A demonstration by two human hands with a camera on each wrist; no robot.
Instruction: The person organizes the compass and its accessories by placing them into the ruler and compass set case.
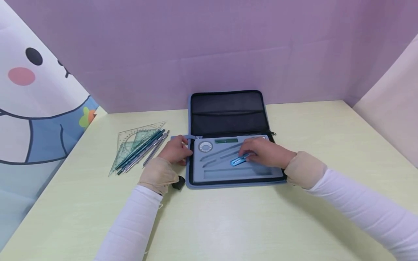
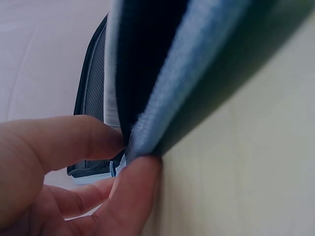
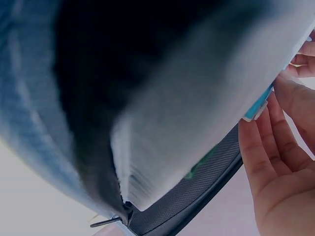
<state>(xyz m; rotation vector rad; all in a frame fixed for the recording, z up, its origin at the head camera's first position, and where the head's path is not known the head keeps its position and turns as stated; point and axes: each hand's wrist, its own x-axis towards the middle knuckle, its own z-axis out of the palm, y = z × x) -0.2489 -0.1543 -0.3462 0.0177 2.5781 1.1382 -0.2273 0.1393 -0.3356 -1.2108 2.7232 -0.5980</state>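
Observation:
A blue zip case (image 1: 228, 186) lies unfolded on the table, its dark mesh-lined lid (image 1: 226, 101) raised at the back. Inside is a grey tray (image 1: 197, 174) with shaped recesses. My right hand (image 1: 262, 151) is over the tray and pinches a small flat blue piece (image 1: 237, 161) with pale markings; its exact kind is unclear. On the case's left side, my left hand (image 1: 174, 149) pinches the fabric edge (image 2: 170, 83) between thumb and finger. A round white-rimmed disc (image 1: 205, 146) and a green item (image 1: 226, 141) sit in the tray.
Left of the case lie clear set squares (image 1: 130, 136) under several dark green pencils (image 1: 140, 152) and metal compass-like tools (image 1: 156, 148). A small black block (image 1: 178, 183) is by my left wrist. A purple cloth wall (image 1: 212, 54) stands behind the table.

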